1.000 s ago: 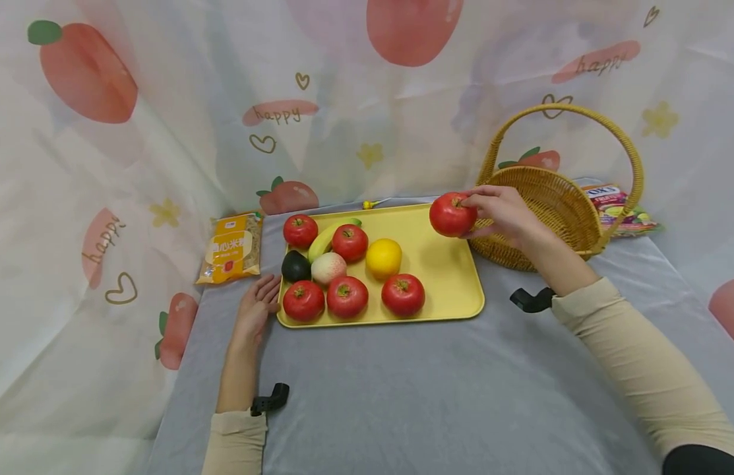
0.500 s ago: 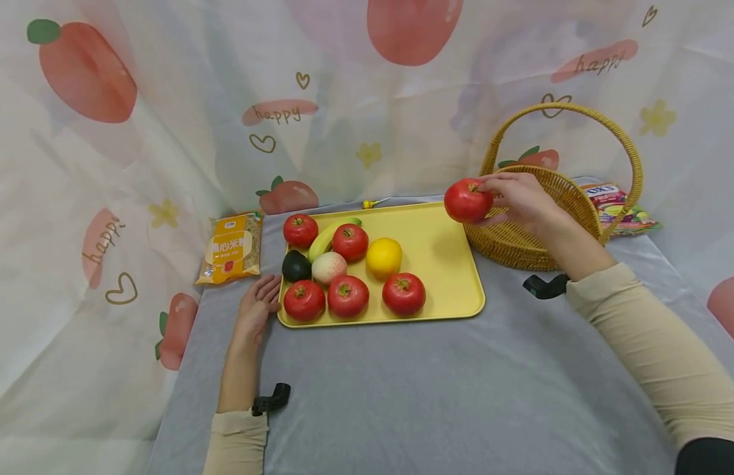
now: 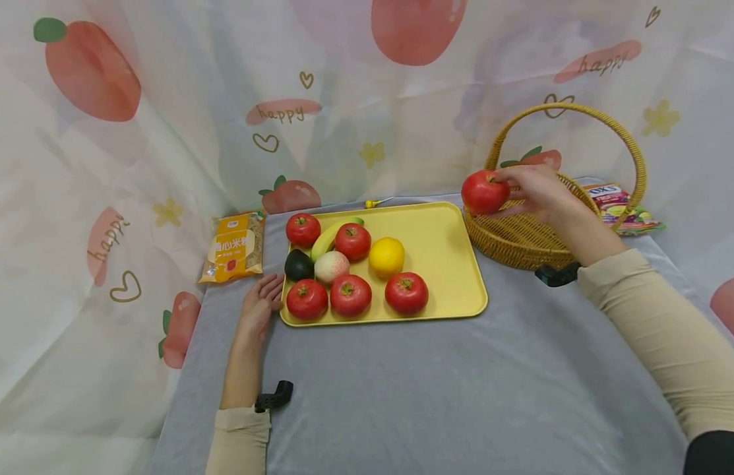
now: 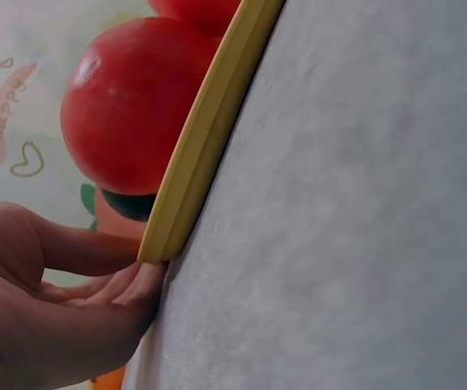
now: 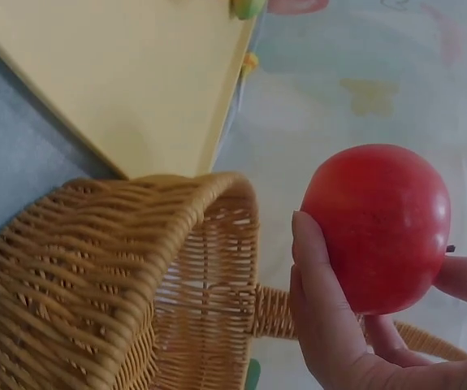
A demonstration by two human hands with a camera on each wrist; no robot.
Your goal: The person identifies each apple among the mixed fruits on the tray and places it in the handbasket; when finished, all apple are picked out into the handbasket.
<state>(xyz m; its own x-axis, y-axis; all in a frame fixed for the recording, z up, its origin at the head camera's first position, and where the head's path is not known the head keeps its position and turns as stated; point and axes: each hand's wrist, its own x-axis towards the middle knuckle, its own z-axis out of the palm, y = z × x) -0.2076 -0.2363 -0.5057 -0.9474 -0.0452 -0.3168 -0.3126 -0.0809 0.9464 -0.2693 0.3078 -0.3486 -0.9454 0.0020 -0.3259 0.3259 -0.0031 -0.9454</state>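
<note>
In the head view, my right hand point(image 3: 535, 191) holds a red apple point(image 3: 485, 192) by its top, over the left rim of a wicker basket point(image 3: 497, 244). The right wrist view shows thumb and fingers around this apple point(image 5: 375, 231), with the basket point(image 5: 95, 284) below and to the left. My left hand point(image 3: 261, 305) lies on the table against the left edge of a yellow tray point(image 3: 446, 264), fingers stretched out. Its thumb point(image 4: 95, 250) touches the tray rim point(image 4: 201, 134) in the left wrist view. The tray bears several red apples point(image 3: 407, 293), mostly on its left and middle.
Also on the tray are a banana point(image 3: 325, 239), a yellow round fruit point(image 3: 387, 256), a pale peach point(image 3: 332, 267) and a dark green avocado point(image 3: 298, 264). An orange food packet point(image 3: 235, 247) lies left, a colourful bag point(image 3: 616, 208) behind the basket. The basket's tall handle point(image 3: 640, 165) arches up.
My right hand has carried the apple to the right and back, from above the tray's right end to over the basket's rim. The left hand stays at the tray's edge.
</note>
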